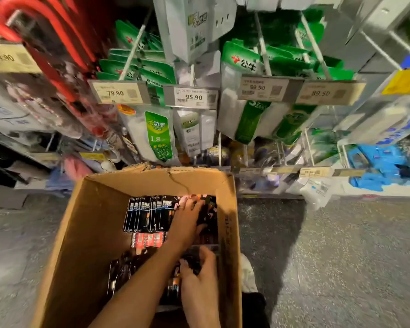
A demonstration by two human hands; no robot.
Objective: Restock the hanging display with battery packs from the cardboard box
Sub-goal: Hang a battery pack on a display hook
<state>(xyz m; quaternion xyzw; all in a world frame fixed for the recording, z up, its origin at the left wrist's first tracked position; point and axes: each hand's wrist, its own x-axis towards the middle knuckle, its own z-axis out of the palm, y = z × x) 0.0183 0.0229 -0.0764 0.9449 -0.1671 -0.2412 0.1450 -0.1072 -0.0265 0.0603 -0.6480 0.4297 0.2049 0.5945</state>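
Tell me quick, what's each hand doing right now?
Left hand: reaching into the packs in the box; grip cannot be told.
Right hand: closed, holding a dark pack.

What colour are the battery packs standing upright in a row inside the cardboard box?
The upright battery packs are mainly black with white print; head view.
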